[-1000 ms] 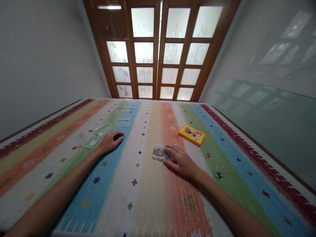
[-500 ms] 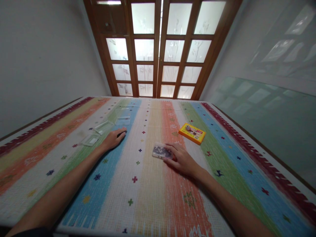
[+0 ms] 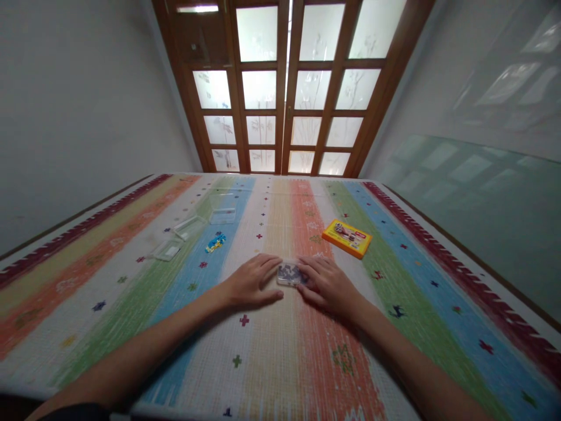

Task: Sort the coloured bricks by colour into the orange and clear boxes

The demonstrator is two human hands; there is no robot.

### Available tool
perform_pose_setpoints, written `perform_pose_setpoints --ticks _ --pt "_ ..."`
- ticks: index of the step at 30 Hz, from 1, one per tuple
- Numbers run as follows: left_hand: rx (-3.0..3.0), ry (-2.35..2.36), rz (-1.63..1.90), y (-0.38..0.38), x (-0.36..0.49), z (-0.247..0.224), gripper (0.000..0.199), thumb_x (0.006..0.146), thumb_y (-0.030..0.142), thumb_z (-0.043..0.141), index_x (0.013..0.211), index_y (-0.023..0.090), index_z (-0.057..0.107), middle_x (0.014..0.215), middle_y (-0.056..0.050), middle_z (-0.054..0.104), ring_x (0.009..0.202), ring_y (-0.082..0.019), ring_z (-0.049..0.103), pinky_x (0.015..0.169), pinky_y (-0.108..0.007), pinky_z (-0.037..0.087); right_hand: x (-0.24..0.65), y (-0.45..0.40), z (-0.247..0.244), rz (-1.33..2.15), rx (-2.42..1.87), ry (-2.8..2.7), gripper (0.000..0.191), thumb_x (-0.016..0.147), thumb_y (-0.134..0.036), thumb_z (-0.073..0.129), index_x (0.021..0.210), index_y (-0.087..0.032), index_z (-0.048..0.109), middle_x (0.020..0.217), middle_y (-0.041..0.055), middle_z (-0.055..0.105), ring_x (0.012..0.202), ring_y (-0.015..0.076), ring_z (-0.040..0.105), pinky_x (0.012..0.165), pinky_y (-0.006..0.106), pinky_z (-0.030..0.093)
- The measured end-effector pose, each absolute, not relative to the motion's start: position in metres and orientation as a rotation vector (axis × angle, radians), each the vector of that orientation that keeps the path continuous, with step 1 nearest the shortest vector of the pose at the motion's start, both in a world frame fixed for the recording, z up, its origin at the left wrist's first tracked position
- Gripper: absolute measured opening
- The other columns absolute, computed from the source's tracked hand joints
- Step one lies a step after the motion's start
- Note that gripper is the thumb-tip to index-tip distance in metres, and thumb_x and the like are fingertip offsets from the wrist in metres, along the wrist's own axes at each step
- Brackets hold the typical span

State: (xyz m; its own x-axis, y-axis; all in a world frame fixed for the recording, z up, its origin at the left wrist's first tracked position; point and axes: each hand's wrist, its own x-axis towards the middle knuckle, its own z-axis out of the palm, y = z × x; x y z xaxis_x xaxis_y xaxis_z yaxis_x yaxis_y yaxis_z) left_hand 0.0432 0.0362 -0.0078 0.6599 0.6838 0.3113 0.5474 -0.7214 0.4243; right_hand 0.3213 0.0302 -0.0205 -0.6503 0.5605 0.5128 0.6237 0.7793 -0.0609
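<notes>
A small clear case (image 3: 288,273) with dark pieces inside lies on the striped tablecloth between my hands. My right hand (image 3: 326,285) grips its right end, fingers on top and thumb at the near side. At its left end is my left hand (image 3: 252,283), fingers and thumb apart, fingertips close to the case's edge. A small pile of blue and yellow pieces (image 3: 215,242) rests on the blue stripe, beyond my left hand. The yellow box (image 3: 347,238) with a printed picture lies beyond my right hand.
Two open clear plastic cases stand at the back left, one (image 3: 222,215) farther off and one (image 3: 167,250) nearer. The striped tablecloth (image 3: 263,362) covers the table. Wooden doors with glass panes (image 3: 287,88) are past the far edge, and walls rise on both sides.
My left hand has moved right and nearer, from the blue stripe to the small case, and its fingers have spread. The blue and yellow pile it covered now shows.
</notes>
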Motion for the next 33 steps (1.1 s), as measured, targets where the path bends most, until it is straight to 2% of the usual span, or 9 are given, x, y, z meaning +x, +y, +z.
perform_pose_setpoints --ticks 2,8,15,23,29,33 --pt "2.559 1.034 0.708 0.037 0.053 -0.010 0.060 0.092 0.052 0.071 0.139 0.017 0.060 0.137 -0.020 0.067 0.127 -0.034 0.063 0.109 -0.056 0.051 0.320 0.029 -0.019 -0.242 -0.879 -2.464 0.030 0.097 -0.029 0.065 0.122 -0.013 0.068 0.126 0.0210 0.074 0.109 0.0333 0.070 0.094 0.049 0.056" --pt "2.461 1.033 0.802 0.047 0.065 -0.019 0.052 0.091 0.051 0.074 0.130 0.018 0.061 0.126 -0.016 0.070 0.118 -0.032 0.066 0.102 -0.050 0.053 0.316 0.031 -0.023 -0.413 -0.866 -2.452 0.031 0.100 -0.031 0.060 0.120 -0.009 0.070 0.124 0.0205 0.076 0.107 0.0322 0.071 0.091 0.045 0.057" --pt "2.362 1.030 0.883 0.048 0.068 -0.026 0.055 0.088 0.052 0.077 0.129 0.019 0.060 0.124 -0.016 0.070 0.117 -0.033 0.066 0.101 -0.052 0.053 0.307 0.031 -0.037 -0.668 -0.867 -2.465 0.033 0.101 -0.028 0.053 0.113 -0.006 0.074 0.124 0.0261 0.075 0.108 0.0343 0.071 0.093 0.048 0.057" --pt "2.284 1.055 0.874 0.049 0.069 -0.027 0.057 0.084 0.048 0.082 0.129 0.020 0.060 0.125 -0.016 0.070 0.118 -0.033 0.067 0.101 -0.052 0.053 0.301 0.032 -0.049 -0.461 -0.946 -2.535 0.038 0.098 -0.023 0.048 0.118 -0.001 0.072 0.130 0.0348 0.070 0.119 0.0420 0.069 0.096 0.056 0.057" --pt "2.180 1.095 0.864 0.049 0.070 -0.024 0.060 0.082 0.046 0.083 0.130 0.017 0.062 0.125 -0.017 0.071 0.116 -0.033 0.068 0.100 -0.051 0.054 0.300 0.036 -0.048 -0.610 -0.943 -2.581 0.037 0.097 -0.022 0.047 0.115 -0.003 0.073 0.123 0.0319 0.073 0.113 0.0403 0.071 0.093 0.054 0.057" --pt "2.146 1.084 0.844 0.050 0.069 -0.024 0.063 0.080 0.046 0.084 0.132 0.017 0.062 0.125 -0.016 0.071 0.115 -0.033 0.068 0.100 -0.051 0.054 0.301 0.042 -0.040 -0.620 -0.905 -2.597 0.033 0.097 -0.021 0.048 0.110 -0.004 0.073 0.109 0.0281 0.076 0.099 0.0355 0.072 0.086 0.048 0.057"
